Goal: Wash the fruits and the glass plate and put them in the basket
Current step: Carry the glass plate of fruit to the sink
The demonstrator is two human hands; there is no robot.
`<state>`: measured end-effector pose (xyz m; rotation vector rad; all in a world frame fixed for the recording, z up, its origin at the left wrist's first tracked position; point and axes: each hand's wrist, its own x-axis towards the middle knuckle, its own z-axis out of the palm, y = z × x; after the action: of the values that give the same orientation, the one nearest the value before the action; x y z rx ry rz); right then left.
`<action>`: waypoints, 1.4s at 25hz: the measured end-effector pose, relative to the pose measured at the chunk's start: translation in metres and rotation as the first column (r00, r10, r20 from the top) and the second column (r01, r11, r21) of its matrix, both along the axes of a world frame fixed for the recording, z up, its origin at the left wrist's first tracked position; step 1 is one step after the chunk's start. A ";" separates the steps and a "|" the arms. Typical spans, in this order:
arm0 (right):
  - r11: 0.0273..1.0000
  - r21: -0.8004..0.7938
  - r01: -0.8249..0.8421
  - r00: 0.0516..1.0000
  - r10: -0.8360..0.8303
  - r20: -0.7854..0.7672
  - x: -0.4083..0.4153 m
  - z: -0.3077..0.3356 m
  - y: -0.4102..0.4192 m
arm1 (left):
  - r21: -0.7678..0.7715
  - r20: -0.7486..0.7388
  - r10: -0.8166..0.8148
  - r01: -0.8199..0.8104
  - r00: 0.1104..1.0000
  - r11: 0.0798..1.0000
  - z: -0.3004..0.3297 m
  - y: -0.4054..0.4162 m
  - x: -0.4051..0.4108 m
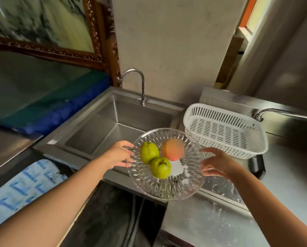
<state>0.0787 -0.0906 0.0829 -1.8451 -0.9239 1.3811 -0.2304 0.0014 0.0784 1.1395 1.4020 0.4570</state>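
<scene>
A clear cut-glass plate is held level over the near right corner of the steel sink. On it lie two green guavas and one orange-pink fruit, with white smears beside them. My left hand grips the plate's left rim, thumb on top. My right hand holds the right rim with fingers curled under it. The white slotted plastic basket stands empty on the counter just right of the sink.
A curved tap rises behind the sink; a second tap juts in at far right. The wet steel counter runs below the plate. A blue-patterned cloth lies at lower left. A framed picture leans behind a blue pad.
</scene>
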 end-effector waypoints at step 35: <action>0.960 -0.159 0.230 0.973 -0.225 0.047 -0.173 -0.201 0.359 | -0.088 -0.160 -0.154 0.142 0.975 0.986 -0.207 0.402 -0.134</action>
<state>-0.0941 0.2683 -0.1180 -2.0278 -0.6026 1.3224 -0.3643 0.4029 -0.1284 1.2323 1.4527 0.2045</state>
